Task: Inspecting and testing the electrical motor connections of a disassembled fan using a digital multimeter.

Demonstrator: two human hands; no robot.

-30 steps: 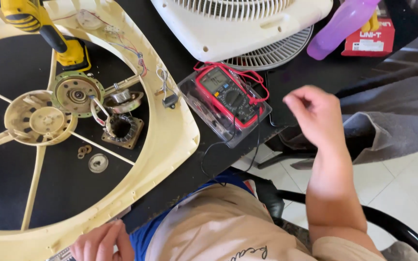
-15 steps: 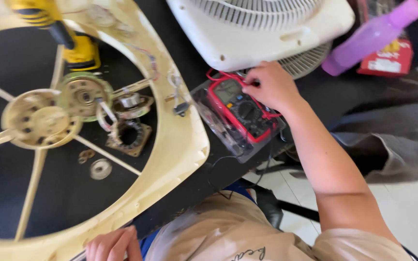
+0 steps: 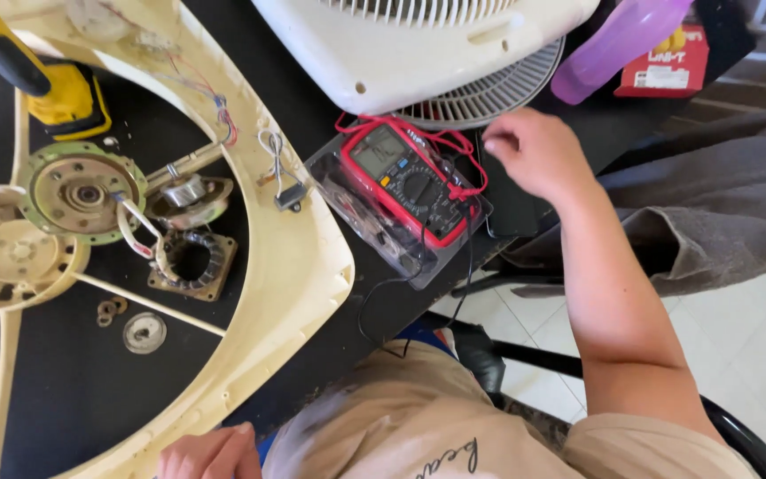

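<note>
The red-cased digital multimeter (image 3: 408,182), with a grey screen and a round black dial, lies tilted in a clear plastic tray (image 3: 374,232) on the black tabletop (image 3: 312,89). Thin red leads (image 3: 449,146) loop over its upper end, and black leads trail off the table edge below it.

The right hand (image 3: 534,153) hovers just right of the meter's upper corner. Its fingers (image 3: 500,142) are loosely curled and grasp nothing; the fingertips sit beside the red lead loop, though contact cannot be told. Just beyond the fingers lies a white ribbed fan grille (image 3: 489,93) under a white plastic fan housing (image 3: 418,44). A purple bottle (image 3: 618,40) lies farther out past the knuckles.

The left hand (image 3: 210,454) rests at the bottom edge of the frame, fingers bent against the rim of a large cream plastic fan frame (image 3: 303,266); whether they grip it cannot be told.

Between the meter and the cream frame runs a narrow strip of bare black table. The table edge passes just under the right wrist, with open tiled floor (image 3: 738,346) beyond.
</note>
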